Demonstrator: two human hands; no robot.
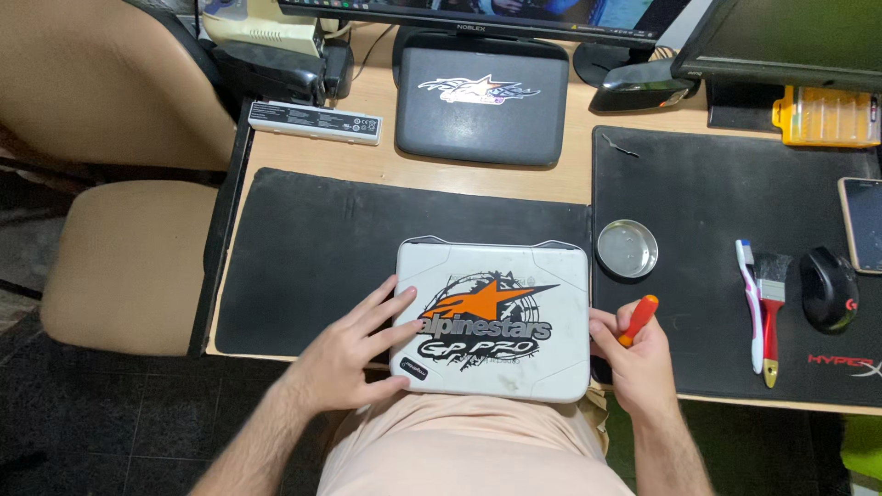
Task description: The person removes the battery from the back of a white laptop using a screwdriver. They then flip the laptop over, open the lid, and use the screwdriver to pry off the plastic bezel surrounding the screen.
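A small white laptop (496, 317) lies closed on a black mat (312, 248) at the desk's near edge, an orange and black sticker on its lid. My left hand (354, 354) rests flat on the laptop's left edge with fingers spread. My right hand (634, 358) is at the laptop's right edge, closed around a screwdriver (639, 318) with a red and orange handle. A round metal dish (627, 249) sits just beyond the laptop's right corner.
A second dark laptop (480, 106) lies farther back under a monitor (478, 16). A white laptop battery (315, 122) is at the back left. On the right mat (726, 202) lie a toothbrush (751, 298), a paintbrush (772, 312), a mouse (829, 289), a phone (864, 225) and a yellow case (825, 118). A beige chair (124, 262) stands left.
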